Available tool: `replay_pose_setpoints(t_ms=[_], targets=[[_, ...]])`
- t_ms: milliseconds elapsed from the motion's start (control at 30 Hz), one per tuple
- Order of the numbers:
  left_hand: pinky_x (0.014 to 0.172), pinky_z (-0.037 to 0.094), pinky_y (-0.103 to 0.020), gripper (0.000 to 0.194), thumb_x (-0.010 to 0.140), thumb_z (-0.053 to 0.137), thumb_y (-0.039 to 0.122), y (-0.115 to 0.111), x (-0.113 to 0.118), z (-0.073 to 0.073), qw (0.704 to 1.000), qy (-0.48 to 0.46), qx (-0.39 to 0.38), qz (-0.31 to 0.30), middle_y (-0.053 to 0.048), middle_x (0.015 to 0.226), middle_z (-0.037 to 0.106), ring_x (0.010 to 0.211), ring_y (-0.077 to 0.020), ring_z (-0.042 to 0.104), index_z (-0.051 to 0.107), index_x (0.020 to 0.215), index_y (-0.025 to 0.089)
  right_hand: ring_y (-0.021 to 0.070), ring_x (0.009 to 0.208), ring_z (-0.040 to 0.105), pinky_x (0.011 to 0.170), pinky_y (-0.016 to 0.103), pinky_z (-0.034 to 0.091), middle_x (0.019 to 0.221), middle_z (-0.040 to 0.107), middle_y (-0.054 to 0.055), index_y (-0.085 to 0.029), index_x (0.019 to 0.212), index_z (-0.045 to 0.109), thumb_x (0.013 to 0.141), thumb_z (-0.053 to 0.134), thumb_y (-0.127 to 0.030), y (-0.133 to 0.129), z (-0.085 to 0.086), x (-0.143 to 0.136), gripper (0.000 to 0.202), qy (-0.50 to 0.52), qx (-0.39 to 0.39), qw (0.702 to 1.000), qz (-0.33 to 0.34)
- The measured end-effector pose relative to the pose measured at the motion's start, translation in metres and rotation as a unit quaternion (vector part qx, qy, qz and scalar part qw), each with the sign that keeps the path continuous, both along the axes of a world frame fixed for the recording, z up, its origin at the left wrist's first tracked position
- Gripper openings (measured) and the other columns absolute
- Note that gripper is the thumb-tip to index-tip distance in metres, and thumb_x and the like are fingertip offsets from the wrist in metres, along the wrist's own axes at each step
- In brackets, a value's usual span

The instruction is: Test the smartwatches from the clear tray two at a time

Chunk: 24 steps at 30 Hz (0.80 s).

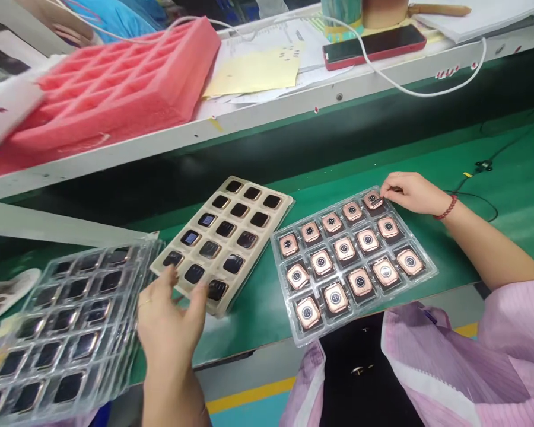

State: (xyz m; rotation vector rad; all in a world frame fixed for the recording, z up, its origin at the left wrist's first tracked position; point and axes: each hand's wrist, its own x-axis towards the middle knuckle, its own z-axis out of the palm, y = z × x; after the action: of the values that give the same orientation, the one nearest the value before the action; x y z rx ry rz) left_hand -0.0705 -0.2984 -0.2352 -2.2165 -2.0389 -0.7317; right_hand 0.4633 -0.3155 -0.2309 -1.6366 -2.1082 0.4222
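My left hand [171, 308] is over the near left corner of a beige tray [222, 273], thumb and fingers apart, close to a dark-screened smartwatch [173, 258] in its pocket. Rows of square smartwatches fill this tray, screens up; a couple of screens are lit. To its right lies a clear plastic tray [293, 326] of rose-gold smartwatches, their round sensor backs facing up. At its far right corner, my right hand [412, 193] has its fingers pinched at the edge of a rose-gold smartwatch [372, 199]. The curled fingers partly hide the contact.
Several stacked clear trays [133, 332] with dark-screened watches stand at the left. Above the green bench [454, 160] runs a shelf edge [267, 107] bearing pink foam [129, 89], papers, a red-cased phone [374, 47] and a drooping white cable [409, 92]. A black cable [511, 145] lies at right.
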Motion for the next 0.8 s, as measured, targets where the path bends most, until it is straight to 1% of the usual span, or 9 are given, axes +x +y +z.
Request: replay_pose_setpoints(t_ms=[67, 167, 233, 300, 400, 500, 633, 733, 800], targets=[[0.111, 0.052, -0.064, 0.06, 0.094, 0.056, 0.056, 0.007, 0.033, 0.002, 0.996, -0.017, -0.008, -0.085, -0.015, 0.141, 0.064, 0.136, -0.0425, 0.058, 0.058, 0.148, 0.03, 0.0243, 0.085, 0.069, 0.078, 0.035, 0.049, 0.093, 0.073, 0.01, -0.019, 0.088, 0.072, 0.095, 0.051, -0.032, -0.003, 0.001, -0.002, 0.026, -0.006, -0.002, 1.0, 0.002], [0.118, 0.047, -0.058, 0.053, 0.097, 0.055, 0.051, 0.027, 0.082, -0.005, 0.976, -0.024, -0.06, -0.209, -0.015, 0.151, 0.059, 0.142, -0.0373, 0.055, 0.063, 0.142, 0.024, 0.0256, 0.085, 0.069, 0.074, 0.035, 0.048, 0.093, 0.071, 0.009, -0.02, 0.087, 0.073, 0.093, 0.054, -0.031, -0.008, 0.001, -0.005, 0.023, -0.038, 0.004, 0.999, 0.009], [0.122, 0.043, -0.057, 0.052, 0.1, 0.05, 0.048, 0.043, 0.105, -0.014, 0.959, -0.039, -0.1, -0.263, -0.016, 0.154, 0.058, 0.144, -0.0346, 0.054, 0.065, 0.139, 0.018, 0.0255, 0.085, 0.069, 0.074, 0.035, 0.048, 0.091, 0.072, 0.009, -0.021, 0.086, 0.073, 0.094, 0.054, -0.033, -0.011, 0.002, -0.006, 0.024, -0.028, 0.017, 0.999, 0.005], [0.122, 0.043, -0.056, 0.053, 0.102, 0.045, 0.048, 0.056, 0.117, -0.023, 0.951, -0.063, -0.125, -0.275, -0.017, 0.153, 0.059, 0.143, -0.0328, 0.055, 0.065, 0.138, 0.015, 0.0247, 0.084, 0.07, 0.074, 0.035, 0.049, 0.09, 0.073, 0.007, -0.022, 0.084, 0.072, 0.095, 0.054, -0.037, -0.013, 0.003, -0.005, 0.026, 0.013, 0.025, 0.999, -0.019], [0.122, 0.043, -0.054, 0.053, 0.103, 0.044, 0.051, 0.062, 0.119, -0.03, 0.946, -0.109, -0.122, -0.278, -0.016, 0.151, 0.062, 0.142, -0.0306, 0.057, 0.065, 0.138, 0.016, 0.0244, 0.081, 0.071, 0.072, 0.034, 0.049, 0.088, 0.077, 0.005, -0.023, 0.082, 0.072, 0.095, 0.055, -0.039, -0.012, 0.003, -0.005, 0.026, 0.049, 0.004, 0.996, -0.072], [0.125, 0.041, -0.053, 0.054, 0.103, 0.045, 0.056, 0.06, 0.113, -0.031, 0.938, -0.135, -0.126, -0.293, -0.013, 0.144, 0.068, 0.144, -0.0297, 0.056, 0.067, 0.136, 0.02, 0.0236, 0.076, 0.07, 0.069, 0.033, 0.047, 0.083, 0.077, 0.004, -0.023, 0.082, 0.072, 0.093, 0.055, -0.038, -0.008, 0.0, -0.006, 0.026, 0.05, -0.043, 0.993, -0.099], [0.126, 0.037, -0.054, 0.055, 0.101, 0.049, 0.06, 0.058, 0.105, -0.028, 0.927, -0.137, -0.168, -0.306, -0.011, 0.133, 0.075, 0.151, -0.0314, 0.048, 0.069, 0.134, 0.021, 0.0224, 0.076, 0.069, 0.071, 0.032, 0.047, 0.08, 0.075, 0.004, -0.021, 0.083, 0.072, 0.093, 0.055, -0.043, -0.004, 0.0, -0.003, 0.03, 0.089, -0.093, 0.987, -0.098], [0.128, 0.035, -0.054, 0.055, 0.099, 0.052, 0.06, 0.057, 0.102, -0.027, 0.918, -0.149, -0.183, -0.319, -0.01, 0.137, 0.073, 0.151, -0.031, 0.048, 0.067, 0.136, 0.023, 0.023, 0.083, 0.069, 0.074, 0.032, 0.049, 0.085, 0.077, 0.004, -0.02, 0.082, 0.072, 0.091, 0.057, -0.046, -0.004, 0.0, 0.0, 0.032, 0.129, -0.118, 0.982, -0.075], [0.129, 0.035, -0.052, 0.054, 0.098, 0.055, 0.059, 0.057, 0.1, -0.026, 0.914, -0.154, -0.183, -0.327, -0.009, 0.138, 0.072, 0.152, -0.0304, 0.047, 0.066, 0.137, 0.025, 0.0231, 0.082, 0.069, 0.074, 0.032, 0.049, 0.085, 0.077, 0.005, -0.02, 0.084, 0.074, 0.09, 0.06, -0.048, -0.002, -0.003, -0.002, 0.032, 0.142, -0.123, 0.98, -0.066]])
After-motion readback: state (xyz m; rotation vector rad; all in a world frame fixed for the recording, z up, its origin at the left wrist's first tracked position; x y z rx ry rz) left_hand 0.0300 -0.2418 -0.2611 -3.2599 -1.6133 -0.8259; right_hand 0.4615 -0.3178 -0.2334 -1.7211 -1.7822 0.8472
